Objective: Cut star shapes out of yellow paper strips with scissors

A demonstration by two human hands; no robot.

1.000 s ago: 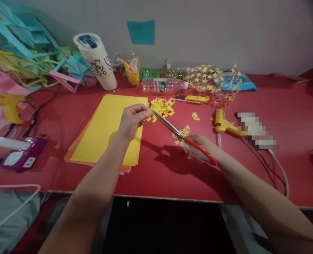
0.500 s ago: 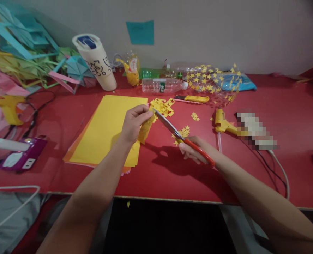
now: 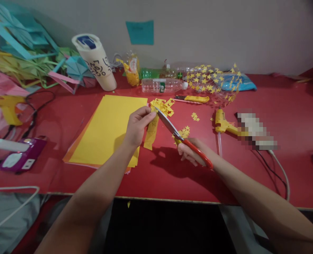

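Between the thumb and fingers of my left hand (image 3: 139, 126) is a strip of yellow paper (image 3: 151, 132), hanging down with faint lines on it. My right hand (image 3: 189, 153) grips red-handled scissors (image 3: 169, 125), whose tips meet the strip's upper end by my left thumb. The blades look nearly closed. Behind the tips lies a heap of yellow paper scraps (image 3: 163, 105) with star-shaped holes. Small cut yellow stars (image 3: 184, 132) rest on the table beyond my right hand. Under my left forearm is a stack of yellow sheets (image 3: 100, 130), with orange and pink edges below.
On the red table (image 3: 74, 180) stand a white tumbler (image 3: 98, 63) and a clear bottle (image 3: 151, 85). A yellow cutter (image 3: 196, 99) and a star-covered clear bottle (image 3: 206, 79) lie behind. Glue guns (image 3: 221, 121) with cords flank both sides. Folded paper shapes (image 3: 31, 53) pile up at left.
My left hand has shifted slightly right, and the yellow strip has turned to hang straighter, showing more of its face. The scissors remain at its upper end, their handles slightly lower.
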